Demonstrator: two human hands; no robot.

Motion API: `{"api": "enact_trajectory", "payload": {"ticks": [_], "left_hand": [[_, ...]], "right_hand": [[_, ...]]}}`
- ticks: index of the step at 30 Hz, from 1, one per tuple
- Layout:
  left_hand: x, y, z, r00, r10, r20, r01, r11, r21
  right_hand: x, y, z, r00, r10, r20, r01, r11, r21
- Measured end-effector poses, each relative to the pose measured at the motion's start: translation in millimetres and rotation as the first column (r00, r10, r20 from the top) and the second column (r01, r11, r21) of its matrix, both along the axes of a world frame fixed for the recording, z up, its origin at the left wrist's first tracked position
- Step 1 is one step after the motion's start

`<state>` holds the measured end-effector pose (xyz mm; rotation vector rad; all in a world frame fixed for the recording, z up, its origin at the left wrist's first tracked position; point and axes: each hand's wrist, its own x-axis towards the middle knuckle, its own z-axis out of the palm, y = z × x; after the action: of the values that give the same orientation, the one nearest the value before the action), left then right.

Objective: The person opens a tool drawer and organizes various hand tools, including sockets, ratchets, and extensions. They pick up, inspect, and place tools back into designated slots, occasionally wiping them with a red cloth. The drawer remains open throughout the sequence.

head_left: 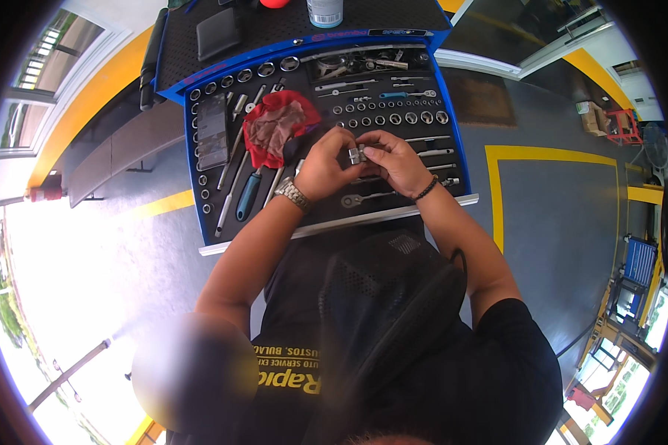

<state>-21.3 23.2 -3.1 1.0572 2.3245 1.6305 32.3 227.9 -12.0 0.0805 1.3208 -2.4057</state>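
Observation:
Over the open drawer of a blue tool cabinet, my left hand (325,165) and my right hand (395,165) meet. Between their fingertips they pinch a small chrome socket (357,155); whether it is one piece or two joined ones I cannot tell. The fingers of both hands are closed around it and hide part of it. A red cloth or glove with a brownish patch (278,127) lies just left of my left hand, on top of the tools. Below my hands a ratchet (355,200) rests in the dark foam of the drawer.
Rows of sockets (395,119) and a blue-handled screwdriver (249,196) lie in the drawer. A phone-like dark slab (213,130) sits at its left side. A can (325,12) and a black pouch (219,34) stand on the cabinet top. A bench (126,148) is at the left.

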Motion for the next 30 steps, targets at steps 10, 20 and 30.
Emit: {"api": "enact_trajectory", "payload": {"ticks": [10,20,30], "left_hand": [[-2,-8,0,0.997,-0.063,0.053,0.063,0.998,0.011],[-3,-11,0,0.994,-0.11,0.026,0.111,0.994,-0.01],[-45,-19,-4,0.927,0.226,-0.3,-0.267,0.958,-0.102]], "right_hand": [[2,1,1,0.981,0.07,-0.182,-0.043,0.988,0.149],[4,4,7,0.958,0.162,-0.235,-0.098,0.96,0.262],[-4,6,9,0.989,-0.096,-0.114,0.117,0.975,0.191]]}}
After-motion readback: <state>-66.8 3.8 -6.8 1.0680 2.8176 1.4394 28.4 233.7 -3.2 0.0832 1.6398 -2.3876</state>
